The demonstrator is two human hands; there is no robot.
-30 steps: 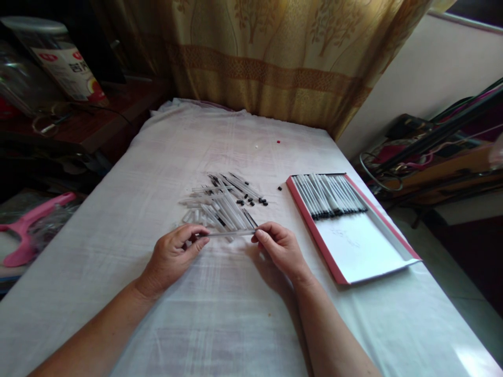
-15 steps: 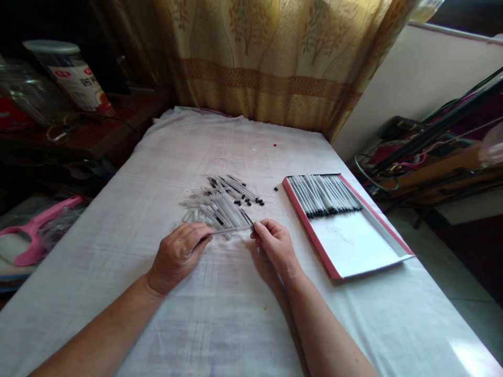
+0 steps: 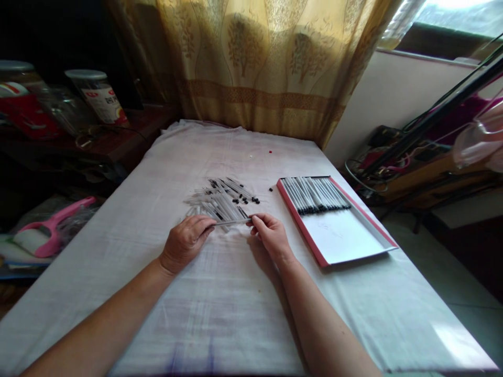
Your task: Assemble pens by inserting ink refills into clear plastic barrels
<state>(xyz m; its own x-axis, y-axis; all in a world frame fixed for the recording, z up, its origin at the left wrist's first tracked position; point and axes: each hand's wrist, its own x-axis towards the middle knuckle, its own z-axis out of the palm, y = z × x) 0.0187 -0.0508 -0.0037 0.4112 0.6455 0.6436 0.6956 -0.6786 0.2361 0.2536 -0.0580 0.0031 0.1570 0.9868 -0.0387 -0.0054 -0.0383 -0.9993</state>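
Both hands hold one clear pen tube (image 3: 231,222) level over the white cloth. My left hand (image 3: 185,242) pinches its left end and my right hand (image 3: 269,236) pinches its right end, fingers closed. Just beyond them lies a loose pile of clear pen tubes (image 3: 218,201) with several small black caps (image 3: 247,199) scattered at its right. To the right sits a red-edged white tray (image 3: 346,238) with a neat row of finished pens (image 3: 316,193) at its far end.
The white cloth-covered table (image 3: 220,314) ends at a gold curtain (image 3: 255,63) behind. Jars (image 3: 96,97) stand on a dark shelf at the left, a pink handled tool (image 3: 51,228) below them. Cables and clutter (image 3: 412,152) lie off the table's right side.
The view tilted up and drew back a little. My hands keep hold of the same tube, and have closed in slightly towards each other.
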